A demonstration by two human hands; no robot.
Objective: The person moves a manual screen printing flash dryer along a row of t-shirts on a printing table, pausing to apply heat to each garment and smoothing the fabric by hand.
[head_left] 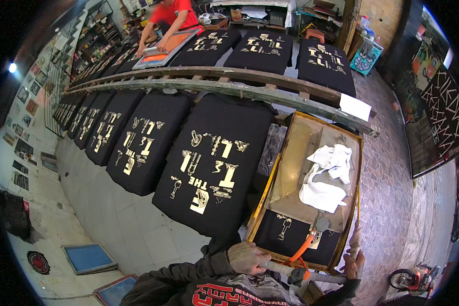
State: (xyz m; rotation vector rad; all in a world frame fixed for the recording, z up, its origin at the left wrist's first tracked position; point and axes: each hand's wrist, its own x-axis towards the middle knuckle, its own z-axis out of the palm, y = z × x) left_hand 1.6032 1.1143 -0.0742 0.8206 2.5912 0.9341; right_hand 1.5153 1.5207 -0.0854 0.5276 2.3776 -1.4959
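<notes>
A shallow rectangular metal box (302,133) with yellowish edges lies over a black T-shirt (270,232) in front of me. An orange hose (302,250) runs to a metal fitting on it. White crumpled cloths (324,191) rest on top. My left hand (247,258) is closed around the left end of the grey handle bar (280,268) at the box's near side. My right hand (354,265) is closed at the right near corner, around a handle there. To the left, a black T-shirt with a cream print (209,158) lies flat.
More printed black T-shirts (148,127) line the row leftward and another beyond a long wooden rail (209,81). A co-worker in red (181,15) handles an orange printing screen (166,48) across it. Blue framed screens (89,257) lie lower left; a motorcycle (418,278) stands lower right.
</notes>
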